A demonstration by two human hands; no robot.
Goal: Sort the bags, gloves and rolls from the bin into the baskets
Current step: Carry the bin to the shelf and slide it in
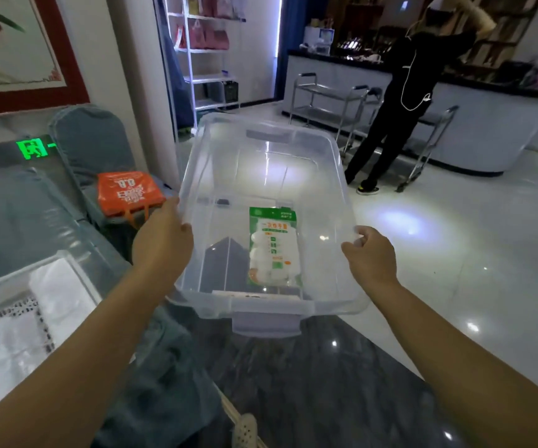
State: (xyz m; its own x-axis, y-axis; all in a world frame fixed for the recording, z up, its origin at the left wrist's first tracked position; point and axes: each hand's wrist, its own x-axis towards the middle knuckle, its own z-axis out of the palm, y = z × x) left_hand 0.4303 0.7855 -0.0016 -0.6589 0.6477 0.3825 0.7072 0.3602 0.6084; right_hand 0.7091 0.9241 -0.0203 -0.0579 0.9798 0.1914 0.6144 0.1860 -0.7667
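Observation:
A clear plastic bin (335,163) hangs above the floor in front of me, held by both hands. My left hand (163,240) grips its left rim and my right hand (371,253) grips its right rim. Inside the bin lies a single green and white pack of disposable gloves (274,247), flat on the bottom near the front. An orange bag (128,192) sits on a grey chair at the left. A white perforated basket (245,431) shows only its corner at the bottom edge.
A glass-topped table (34,286) with white cloths stands at the left. Grey covered chairs (93,140) line the wall. A person in black stands at a counter (487,124) at the back right beside metal trolleys (329,101). The floor is glossy tile.

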